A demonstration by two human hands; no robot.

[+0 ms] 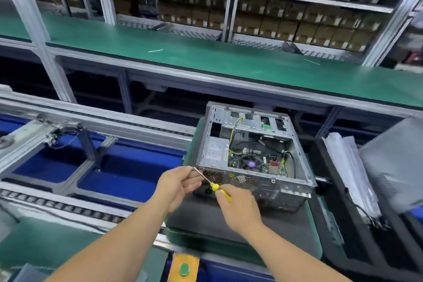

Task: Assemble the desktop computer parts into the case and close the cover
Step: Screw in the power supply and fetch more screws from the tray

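Observation:
An open grey computer case [295,178] lies on its side on a dark mat, with the motherboard, fan and cables showing inside. Its rear panel faces me. My right hand [238,208] grips the yellow handle of a screwdriver [217,188]. The thin metal shaft runs up and left to my left hand [177,184], which pinches the shaft near its tip, just in front of the case's near left corner. A grey panel [393,162], possibly the cover, leans at the right.
The mat [194,220] sits on a green-edged pallet on a conveyor line. Blue bins [128,167] lie under the rollers at left. A green bench [206,52] runs across behind, with shelves of boxes beyond. White plastic bags [345,167] lie at right. A green button [184,269] is near me.

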